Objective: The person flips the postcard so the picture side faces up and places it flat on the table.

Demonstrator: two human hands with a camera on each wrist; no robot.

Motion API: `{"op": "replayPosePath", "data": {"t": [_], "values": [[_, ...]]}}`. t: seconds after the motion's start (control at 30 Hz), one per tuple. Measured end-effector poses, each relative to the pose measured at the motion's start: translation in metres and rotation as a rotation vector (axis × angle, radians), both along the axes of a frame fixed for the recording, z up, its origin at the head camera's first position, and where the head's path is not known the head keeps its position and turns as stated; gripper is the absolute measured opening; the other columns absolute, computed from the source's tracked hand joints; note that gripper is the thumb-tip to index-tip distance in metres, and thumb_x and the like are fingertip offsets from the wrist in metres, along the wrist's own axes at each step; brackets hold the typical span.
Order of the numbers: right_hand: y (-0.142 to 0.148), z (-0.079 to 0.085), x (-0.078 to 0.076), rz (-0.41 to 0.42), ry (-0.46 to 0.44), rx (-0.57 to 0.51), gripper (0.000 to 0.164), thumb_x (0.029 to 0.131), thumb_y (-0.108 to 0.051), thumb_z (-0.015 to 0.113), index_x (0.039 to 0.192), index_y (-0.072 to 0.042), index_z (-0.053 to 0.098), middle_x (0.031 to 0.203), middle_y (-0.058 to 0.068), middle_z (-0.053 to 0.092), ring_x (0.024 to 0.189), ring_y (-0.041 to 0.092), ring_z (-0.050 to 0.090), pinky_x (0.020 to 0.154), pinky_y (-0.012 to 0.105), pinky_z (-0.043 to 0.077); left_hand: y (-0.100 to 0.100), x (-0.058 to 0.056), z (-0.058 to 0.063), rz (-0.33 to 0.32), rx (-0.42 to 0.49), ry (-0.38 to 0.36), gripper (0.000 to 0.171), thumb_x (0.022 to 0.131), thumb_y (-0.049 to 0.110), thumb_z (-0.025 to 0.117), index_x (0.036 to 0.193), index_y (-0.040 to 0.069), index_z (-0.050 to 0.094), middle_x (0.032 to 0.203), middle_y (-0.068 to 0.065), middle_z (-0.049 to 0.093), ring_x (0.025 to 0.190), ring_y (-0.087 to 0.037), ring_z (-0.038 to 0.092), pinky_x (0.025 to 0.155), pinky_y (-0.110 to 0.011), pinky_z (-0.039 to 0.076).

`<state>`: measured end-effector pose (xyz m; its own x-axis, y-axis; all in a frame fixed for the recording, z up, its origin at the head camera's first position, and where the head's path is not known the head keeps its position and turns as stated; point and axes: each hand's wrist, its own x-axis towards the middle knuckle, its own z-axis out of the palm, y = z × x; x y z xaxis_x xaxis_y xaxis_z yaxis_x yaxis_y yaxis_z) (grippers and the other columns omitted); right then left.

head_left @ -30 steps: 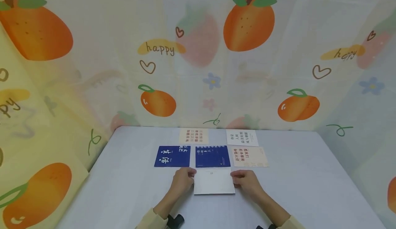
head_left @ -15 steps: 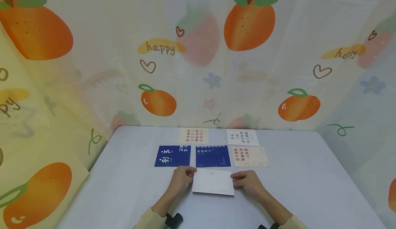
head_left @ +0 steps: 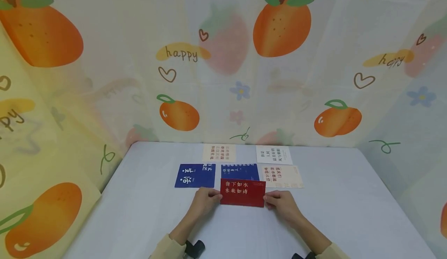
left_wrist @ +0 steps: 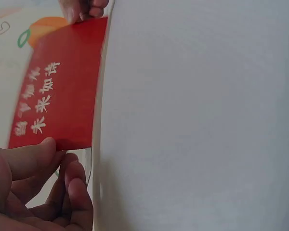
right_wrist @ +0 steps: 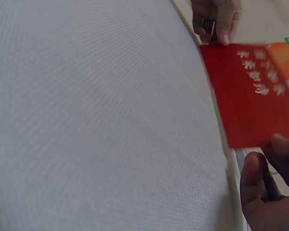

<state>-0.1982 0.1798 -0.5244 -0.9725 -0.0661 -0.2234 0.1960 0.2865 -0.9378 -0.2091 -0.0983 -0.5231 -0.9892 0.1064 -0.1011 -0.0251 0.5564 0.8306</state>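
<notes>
A red card (head_left: 242, 197) with two lines of pale Chinese characters is held up between both hands, tilted so its printed face shows in the head view. My left hand (head_left: 204, 202) pinches its left edge between thumb and fingers. At the opposite edge my right hand (head_left: 282, 204) pinches it the same way. In the left wrist view the left thumb (left_wrist: 36, 156) lies over the card's near edge. The card's upper edge covers the lower part of a dark blue card (head_left: 241, 171) lying behind it.
Beside that card lie another dark blue card (head_left: 194, 176) on the left and a cream card (head_left: 283, 177) on the right. Farther back are a beige card (head_left: 219, 153) and a white card (head_left: 274, 155). The white table (head_left: 139, 212) meets a fruit-print cloth (head_left: 286, 111).
The card first showed a white face lying low; it has been tipped up and now shows its red printed face. Both hands have kept their hold on its edges.
</notes>
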Motion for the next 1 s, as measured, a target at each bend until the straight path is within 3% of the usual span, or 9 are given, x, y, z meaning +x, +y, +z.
{"op": "replayPosePath", "data": {"t": [0.33, 0.67, 1.0], "values": [[-0.001, -0.001, 0.001, -0.027, -0.001, 0.061, 0.027, 0.084, -0.004, 0.068, 0.107, 0.011, 0.068, 0.072, 0.01, 0.069, 0.056, 0.015, 0.058, 0.052, 0.025, 0.05, 0.004, 0.004, -0.001, 0.009, 0.0, -0.062, 0.021, 0.082, 0.008, 0.074, 0.1, -0.002, 0.07, 0.078, -0.007, 0.071, 0.065, -0.012, 0.059, 0.061, -0.026, 0.05], [-0.005, -0.001, 0.003, -0.052, 0.003, 0.226, 0.011, 0.083, -0.002, 0.068, 0.089, 0.005, 0.074, 0.062, 0.007, 0.066, 0.049, 0.013, 0.055, 0.047, 0.022, 0.047, 0.008, 0.006, 0.0, 0.009, -0.084, -0.059, 0.008, 0.082, 0.007, 0.073, 0.083, -0.001, 0.076, 0.068, -0.005, 0.069, 0.06, -0.013, 0.057, 0.058, -0.026, 0.049], [-0.007, 0.003, 0.005, -0.014, -0.007, 0.322, 0.007, 0.082, -0.002, 0.07, 0.082, 0.003, 0.074, 0.059, 0.005, 0.065, 0.045, 0.012, 0.054, 0.046, 0.022, 0.047, 0.01, 0.006, 0.003, 0.017, -0.112, -0.07, 0.009, 0.081, 0.007, 0.074, 0.082, -0.002, 0.075, 0.069, -0.006, 0.069, 0.06, -0.013, 0.056, 0.057, -0.025, 0.049]]}}
